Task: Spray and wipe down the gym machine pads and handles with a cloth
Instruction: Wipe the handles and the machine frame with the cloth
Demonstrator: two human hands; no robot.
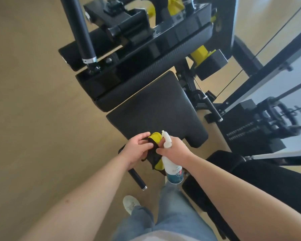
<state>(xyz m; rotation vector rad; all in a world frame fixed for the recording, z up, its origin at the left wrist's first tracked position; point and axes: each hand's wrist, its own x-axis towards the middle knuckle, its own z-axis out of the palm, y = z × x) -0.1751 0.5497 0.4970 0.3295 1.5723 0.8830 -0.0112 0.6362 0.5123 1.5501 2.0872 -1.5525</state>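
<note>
Just off the near edge of the seat pad (155, 105), the left hand (139, 150) grips a black-and-yellow cloth (155, 159). The right hand (175, 150) is wrapped round the neck of a spray bottle (172, 171). Wooden floor (33, 101) lies open to the left.

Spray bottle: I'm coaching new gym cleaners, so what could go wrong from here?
1. The right hand grips the spray bottle by its neck while also pinching the cloth, so the bottle may slip.
2. The left hand holds the cloth bunched; it might wipe the seat pad unevenly.
</note>
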